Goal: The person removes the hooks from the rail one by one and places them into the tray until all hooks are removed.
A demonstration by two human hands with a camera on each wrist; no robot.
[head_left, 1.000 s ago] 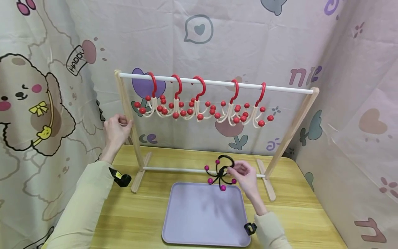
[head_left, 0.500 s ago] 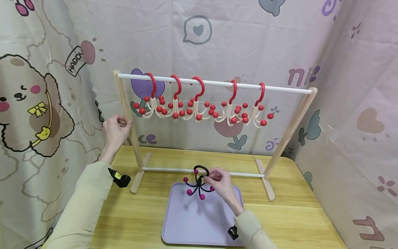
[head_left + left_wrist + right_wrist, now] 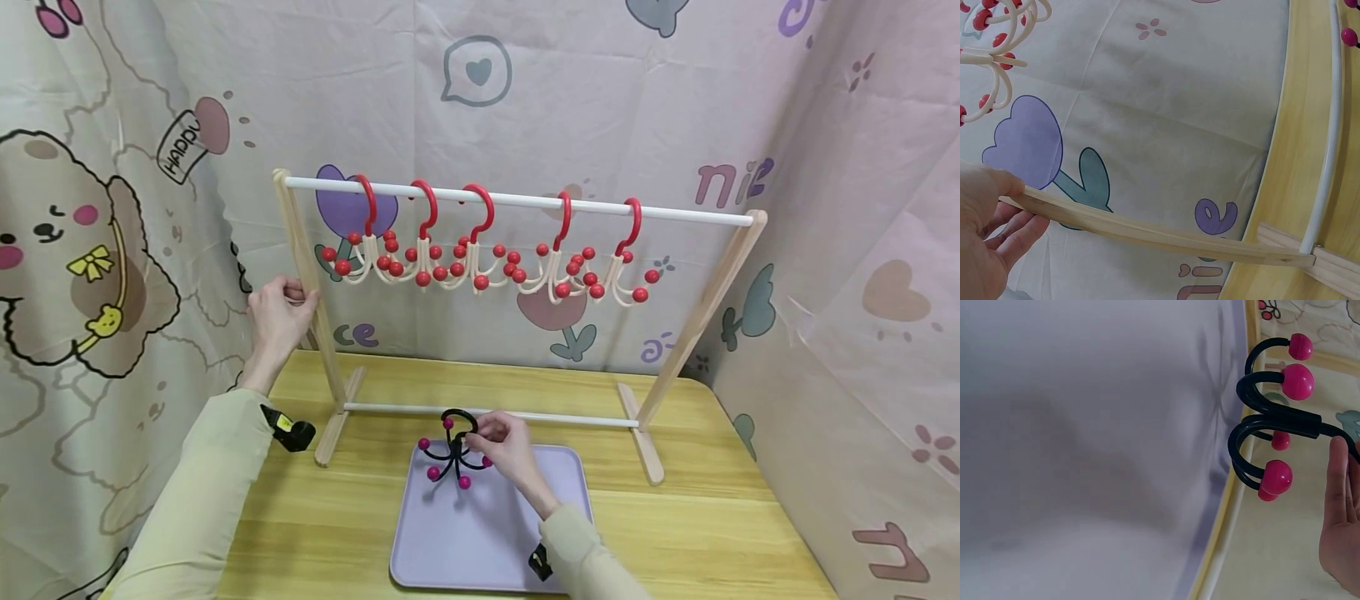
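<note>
My left hand (image 3: pixel 280 312) grips the left wooden post (image 3: pixel 324 333) of a small rack; in the left wrist view thumb and fingers (image 3: pixel 1019 240) close round that post (image 3: pixel 1147 234). My right hand (image 3: pixel 504 450) pinches the hook of a black multi-arm hanger (image 3: pixel 456 450) with magenta ball tips, held over the far left part of the lilac tray (image 3: pixel 487 550). The right wrist view shows this hanger (image 3: pixel 1285 422) side on, its arms spread above the tray (image 3: pixel 1085 425), with my fingers (image 3: pixel 1337 481) at the hook. Several red-hooked cream hangers (image 3: pixel 474 250) hang from the white top rail (image 3: pixel 525 201).
The rack's right post (image 3: pixel 697 325) and wooden foot (image 3: pixel 641 433) stand on the wood-grain table (image 3: pixel 712 517). A white lower bar (image 3: pixel 585 419) runs behind the tray. Patterned curtains (image 3: pixel 480 133) surround the table at the back and sides.
My right hand has carried the black hanger left and slightly toward me, from the tray's far right to its far left. The left hand stays on the post.
</note>
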